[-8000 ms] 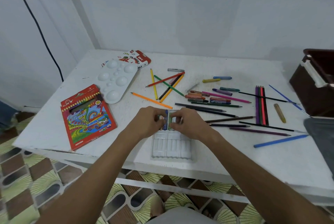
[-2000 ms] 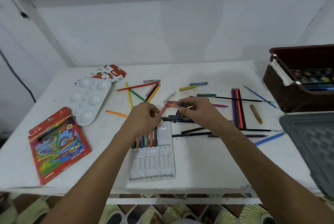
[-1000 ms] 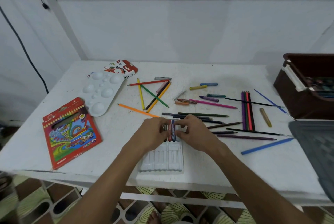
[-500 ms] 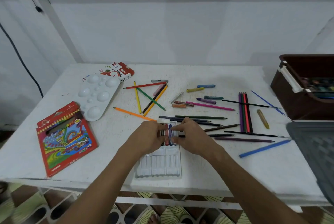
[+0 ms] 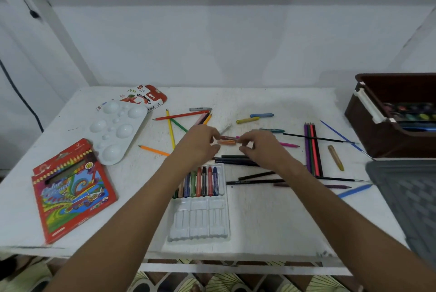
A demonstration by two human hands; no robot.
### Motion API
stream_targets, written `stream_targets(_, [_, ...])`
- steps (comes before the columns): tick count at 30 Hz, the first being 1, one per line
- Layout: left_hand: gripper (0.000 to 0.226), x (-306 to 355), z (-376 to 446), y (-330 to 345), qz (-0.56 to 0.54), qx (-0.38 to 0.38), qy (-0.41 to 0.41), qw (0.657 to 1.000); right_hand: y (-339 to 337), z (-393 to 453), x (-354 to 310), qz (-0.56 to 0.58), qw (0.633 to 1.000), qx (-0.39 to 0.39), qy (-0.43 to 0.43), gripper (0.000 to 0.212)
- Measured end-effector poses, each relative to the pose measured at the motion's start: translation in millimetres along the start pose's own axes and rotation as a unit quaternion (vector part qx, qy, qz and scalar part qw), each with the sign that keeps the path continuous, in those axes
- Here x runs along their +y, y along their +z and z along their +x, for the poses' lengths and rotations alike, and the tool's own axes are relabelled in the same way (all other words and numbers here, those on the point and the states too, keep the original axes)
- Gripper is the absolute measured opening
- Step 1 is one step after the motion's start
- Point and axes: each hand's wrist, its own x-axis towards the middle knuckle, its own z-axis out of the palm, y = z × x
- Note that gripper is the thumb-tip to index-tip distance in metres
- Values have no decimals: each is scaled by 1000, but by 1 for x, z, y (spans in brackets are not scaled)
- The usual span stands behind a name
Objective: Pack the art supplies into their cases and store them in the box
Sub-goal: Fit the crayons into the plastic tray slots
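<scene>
White table (image 5: 271, 221) by white wall | near edge: clear pastel tray (image 5: 199, 217), far row part-filled with pastels (image 5: 200, 183) | beyond it: left hand (image 5: 200, 144) and right hand (image 5: 258, 146) both over an orange pastel (image 5: 227, 142), fingers curled, actual pinch unclear | loose pencils (image 5: 311, 148) around | brown box (image 5: 377, 136) far right
</scene>
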Motion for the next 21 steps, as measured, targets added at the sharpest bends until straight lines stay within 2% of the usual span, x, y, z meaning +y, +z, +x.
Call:
stream_targets(4, [21, 2, 32, 16, 80, -32, 26, 996, 2, 23, 3, -51, 998, 10, -23, 19])
stream_targets(12, [21, 7, 39, 27, 114, -55, 9, 992, 14, 41, 0, -160, 985, -48, -43, 17])
stream_targets(18, [21, 7, 36, 25, 127, -64, -1, 990, 9, 48, -6, -182, 975, -126, 16, 17])
stream_targets(21, [19, 5, 31, 20, 113, -56, -19, 992, 12, 44, -4, -160, 980, -111, 30, 19])
